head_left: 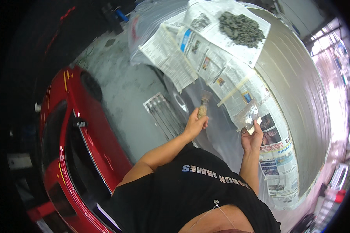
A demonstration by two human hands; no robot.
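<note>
My left hand [195,125] is closed around the tan handle of a putty knife [202,110], with its blade pointing away from me. My right hand [253,139] pinches the lower edge of a flat, translucent spreader plate [246,115] smeared with white paste. The two tools are apart, and both are held in front of my chest. Beneath the plate lie newspaper sheets [229,79], taped along the edge of a large, curved beige panel [293,83]. On the far newspaper rests a heap of dark grey-green crumbly material [242,29].
Clear plastic film [217,124] drapes the vehicle's side near me. To the left, a red car [99,120] stands on the grey floor [120,85]. A slatted metal grate or panel [163,114] lies between the two vehicles. Shelving and clutter line the right edge.
</note>
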